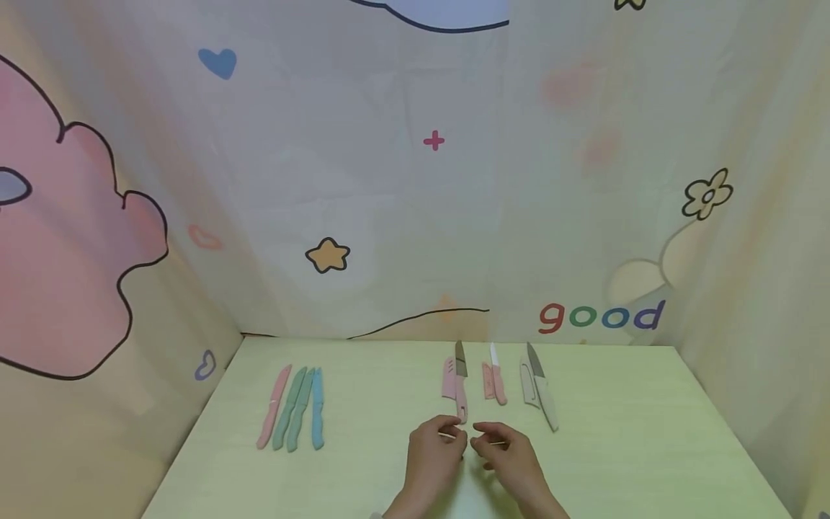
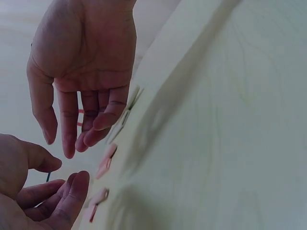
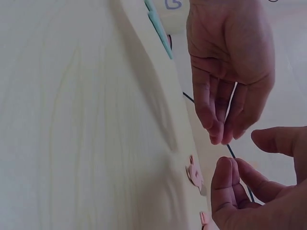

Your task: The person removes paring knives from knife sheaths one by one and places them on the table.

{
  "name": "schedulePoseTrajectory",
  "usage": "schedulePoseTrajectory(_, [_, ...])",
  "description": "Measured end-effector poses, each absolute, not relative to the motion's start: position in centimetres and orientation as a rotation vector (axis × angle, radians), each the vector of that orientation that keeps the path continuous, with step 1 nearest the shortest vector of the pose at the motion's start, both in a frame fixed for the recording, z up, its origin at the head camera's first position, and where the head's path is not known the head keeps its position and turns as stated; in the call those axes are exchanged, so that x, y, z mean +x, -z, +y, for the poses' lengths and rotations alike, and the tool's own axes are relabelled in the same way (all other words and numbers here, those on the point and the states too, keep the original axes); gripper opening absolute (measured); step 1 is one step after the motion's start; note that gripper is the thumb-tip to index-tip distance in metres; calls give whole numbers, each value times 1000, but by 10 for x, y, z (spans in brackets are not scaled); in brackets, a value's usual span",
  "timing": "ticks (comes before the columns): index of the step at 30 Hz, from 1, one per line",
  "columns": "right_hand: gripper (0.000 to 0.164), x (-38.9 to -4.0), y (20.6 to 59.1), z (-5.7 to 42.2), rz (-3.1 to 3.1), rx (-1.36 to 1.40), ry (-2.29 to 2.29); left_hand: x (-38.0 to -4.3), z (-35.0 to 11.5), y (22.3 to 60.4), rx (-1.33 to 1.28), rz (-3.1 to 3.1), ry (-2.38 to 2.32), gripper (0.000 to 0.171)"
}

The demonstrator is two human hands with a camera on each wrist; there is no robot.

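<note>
My left hand (image 1: pixel 434 450) and right hand (image 1: pixel 512 454) face each other near the middle of the table, fingers loosely bent and a small gap between them. Neither holds anything; the left wrist view shows the left hand (image 2: pixel 48 189) at lower left and the right hand (image 2: pixel 88 72) above it. Just beyond the left fingertips lies a pink-handled knife with a dark blade (image 1: pixel 461 389), its pink sheath (image 1: pixel 449 378) alongside. To its right are a small pink knife with a white blade (image 1: pixel 498 382) beside a pink sheath (image 1: pixel 488 380), and a white-handled knife (image 1: pixel 546 396) beside a white sheath (image 1: pixel 529 383).
On the left of the pale table (image 1: pixel 363 476) lie a pink sheathed knife (image 1: pixel 274 407), two green ones (image 1: pixel 301 411) and a blue one (image 1: pixel 318 409), side by side. A patterned curtain (image 1: pixel 389 180) stands behind the table and at both sides.
</note>
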State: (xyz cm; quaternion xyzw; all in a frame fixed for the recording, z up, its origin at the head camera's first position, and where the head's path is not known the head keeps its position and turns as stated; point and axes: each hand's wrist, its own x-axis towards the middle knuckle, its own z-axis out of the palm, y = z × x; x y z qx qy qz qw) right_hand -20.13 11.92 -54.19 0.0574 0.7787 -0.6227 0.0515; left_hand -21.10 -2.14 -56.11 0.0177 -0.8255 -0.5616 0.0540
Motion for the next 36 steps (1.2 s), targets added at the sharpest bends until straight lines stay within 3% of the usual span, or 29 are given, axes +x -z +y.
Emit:
schedulePoseTrajectory(17, [36, -196, 547, 93, 2174, -34, 1947, -188, -76, 565, 228, -2524, 1658, 25])
schedulePoseTrajectory(25, [41, -194, 551, 81, 2019, -81, 1986, -181, -96, 564, 437, -2500, 1617, 24])
schedulePoseTrajectory(36, [43, -197, 552, 41, 1771, -203, 2066, -174, -140, 557, 612, -2484, 1441, 34])
